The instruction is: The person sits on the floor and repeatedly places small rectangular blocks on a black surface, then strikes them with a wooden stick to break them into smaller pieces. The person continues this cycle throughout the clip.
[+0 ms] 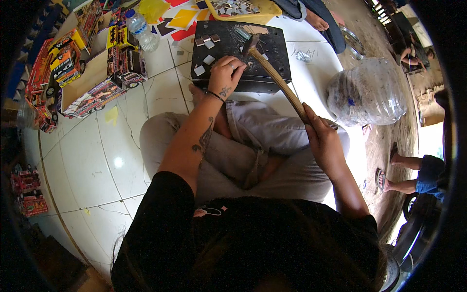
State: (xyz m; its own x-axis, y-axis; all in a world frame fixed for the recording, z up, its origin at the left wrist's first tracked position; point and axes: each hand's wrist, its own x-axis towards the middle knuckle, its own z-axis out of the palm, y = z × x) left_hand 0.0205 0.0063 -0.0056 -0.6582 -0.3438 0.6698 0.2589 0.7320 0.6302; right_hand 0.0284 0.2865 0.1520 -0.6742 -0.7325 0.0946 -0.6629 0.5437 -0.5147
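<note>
Pale wood makes up the handle of the hammer [279,80], which slants over a black box [275,53] in front of the seated person, its dark head just beyond the left hand. From where I stand, I can't tell whether that head touches the box top. The step looks like tapping at small work on this box, and the next move seems to call for a short, controlled stroke clear of the fingertips. The right hand [319,137] is wrapped around the handle's lower end, forearm reaching up from the right. The left hand [226,72] sits low on the box, fingers bent and thumb drawn in; whether they pinch anything I can't make out. Small square pieces [209,60] lie just beside it. Farther out, a yellow tub [250,19] holds more, and printed toy trucks [68,63] stand leftward.
</note>
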